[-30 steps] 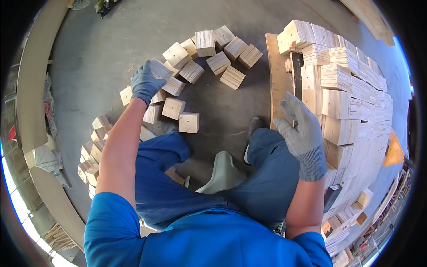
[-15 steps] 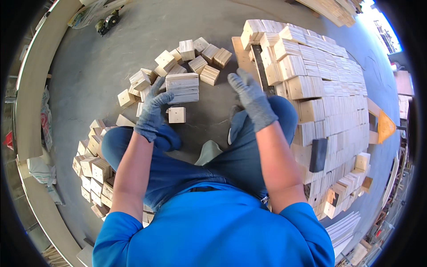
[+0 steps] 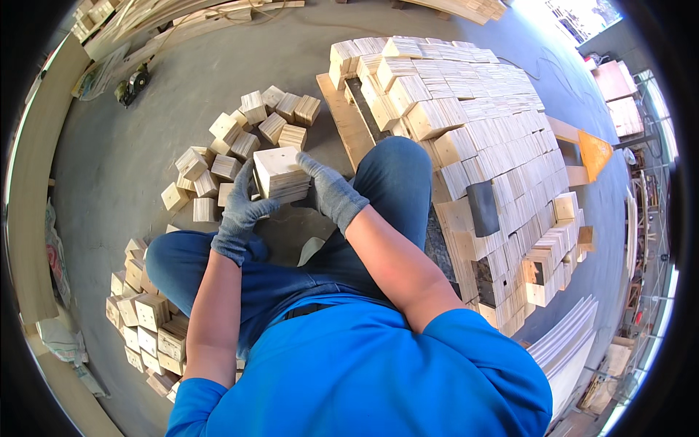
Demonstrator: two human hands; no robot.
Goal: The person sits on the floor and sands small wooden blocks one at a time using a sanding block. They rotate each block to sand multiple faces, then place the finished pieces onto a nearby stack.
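Both my hands wear grey knit gloves. Between them is a pale wooden block (image 3: pixel 282 173) with a layered side, larger than the cubes around it; its smooth top face is toward me. My left hand (image 3: pixel 242 218) is against the block's left side, its thumb spread toward the near face. From the right, my right hand (image 3: pixel 333 193) presses its fingers to the block's upper right edge, its thumb partly hidden. Just beyond lie several loose wooden cubes (image 3: pixel 226 129) on the grey floor. Whether the block clears the floor is hard to tell.
A large stack of layered blocks (image 3: pixel 466 109) stands on my right, with a dark block (image 3: pixel 482 209) on it. More blocks (image 3: pixel 149 313) are piled by my left knee. A power tool (image 3: pixel 132 85) lies at the far left. A yellow triangular piece (image 3: pixel 595 155) sticks out beyond the stack.
My hands have come together from wide apart and now hold the layered block from both sides. The block is tilted, showing more of its top. The view has swung to the right.
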